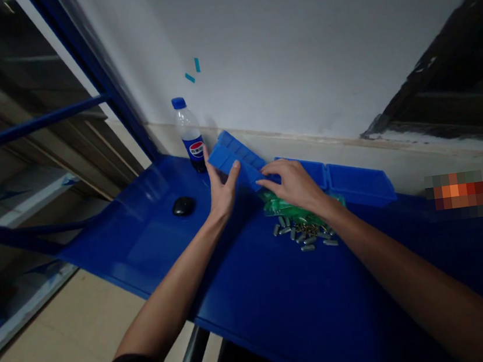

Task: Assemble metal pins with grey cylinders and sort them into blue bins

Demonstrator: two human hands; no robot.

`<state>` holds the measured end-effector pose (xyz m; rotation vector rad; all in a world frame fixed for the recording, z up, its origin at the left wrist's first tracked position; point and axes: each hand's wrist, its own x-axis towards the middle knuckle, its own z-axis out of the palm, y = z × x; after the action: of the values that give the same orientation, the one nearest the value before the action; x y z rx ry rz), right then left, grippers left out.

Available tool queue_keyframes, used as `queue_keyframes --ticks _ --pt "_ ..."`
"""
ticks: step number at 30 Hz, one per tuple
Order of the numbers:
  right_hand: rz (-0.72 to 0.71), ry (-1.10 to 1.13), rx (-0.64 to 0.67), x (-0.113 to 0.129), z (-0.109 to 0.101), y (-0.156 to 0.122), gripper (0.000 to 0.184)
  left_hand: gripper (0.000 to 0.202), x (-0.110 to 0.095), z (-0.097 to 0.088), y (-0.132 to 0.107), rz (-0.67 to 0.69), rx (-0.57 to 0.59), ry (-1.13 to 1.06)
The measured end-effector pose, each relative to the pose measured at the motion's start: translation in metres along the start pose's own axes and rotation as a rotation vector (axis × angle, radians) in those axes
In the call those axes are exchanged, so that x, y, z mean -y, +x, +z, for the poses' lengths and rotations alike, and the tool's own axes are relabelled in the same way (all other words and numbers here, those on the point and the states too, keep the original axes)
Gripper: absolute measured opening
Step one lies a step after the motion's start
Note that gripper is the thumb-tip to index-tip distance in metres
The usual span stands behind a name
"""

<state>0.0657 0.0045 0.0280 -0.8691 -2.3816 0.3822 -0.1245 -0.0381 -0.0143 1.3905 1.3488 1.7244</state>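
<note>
My left hand (221,188) grips the near left end of a blue plastic bin (238,158) that is tilted up off the blue table (237,287). My right hand (293,181) lies on the bin's right end, fingers curled over its edge. Just below my right hand lies a green plastic bag (283,207). A small heap of several grey metal pieces and small brass screws (305,234) is spread on the table in front of the bag.
A Pepsi bottle (190,133) with a blue cap stands at the back left by the wall. A black computer mouse (183,205) lies left of my left hand. Two more blue bins (358,183) lie along the wall at right. Blue shelving uprights (90,64) rise at left.
</note>
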Motion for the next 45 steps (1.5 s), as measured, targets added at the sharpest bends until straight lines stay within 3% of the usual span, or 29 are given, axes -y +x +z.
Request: queue_keyframes --ticks 2,4,8,11,15,18,22,25,27,35,42,45 --pt "0.024 -0.053 0.035 -0.014 0.006 0.018 0.014 0.095 0.003 -0.012 0.003 0.081 -0.135 0.158" --pt "0.044 -0.128 0.078 -0.024 0.013 0.030 0.011 0.082 0.008 -0.020 0.004 0.163 -0.166 0.361" --pt "0.027 -0.254 0.142 -0.031 0.028 0.037 0.008 0.045 0.018 -0.020 0.000 0.211 0.099 0.614" --pt "0.033 -0.277 0.168 -0.030 0.033 0.033 0.010 0.045 0.024 -0.013 -0.005 0.196 0.245 0.633" --pt "0.050 -0.080 0.081 -0.034 0.019 0.018 0.032 0.054 0.026 -0.009 -0.008 0.182 0.307 0.617" --pt "0.196 -0.053 -0.137 -0.039 -0.004 -0.005 0.034 0.059 0.024 -0.006 -0.011 0.185 0.327 0.611" --pt "0.495 -0.255 -0.386 -0.046 -0.035 -0.048 0.039 0.051 0.013 0.007 -0.014 0.237 0.293 0.648" --pt "0.715 -0.402 -0.364 -0.048 -0.044 -0.077 0.044 0.046 0.000 0.024 -0.014 0.328 0.368 0.773" --pt "0.766 -0.400 -0.301 -0.050 -0.043 -0.089 0.040 0.046 -0.007 0.037 -0.013 0.385 0.437 0.874" --pt "0.620 -0.249 -0.277 -0.069 -0.027 -0.093 0.032 0.043 -0.008 0.079 -0.010 0.516 0.580 0.983" --pt "0.473 -0.202 -0.434 -0.078 -0.039 -0.109 0.028 0.039 -0.005 0.086 -0.011 0.554 0.570 0.897" --pt "0.491 -0.277 -0.527 -0.080 -0.044 -0.123 0.028 0.038 -0.006 0.087 -0.013 0.590 0.537 0.862"
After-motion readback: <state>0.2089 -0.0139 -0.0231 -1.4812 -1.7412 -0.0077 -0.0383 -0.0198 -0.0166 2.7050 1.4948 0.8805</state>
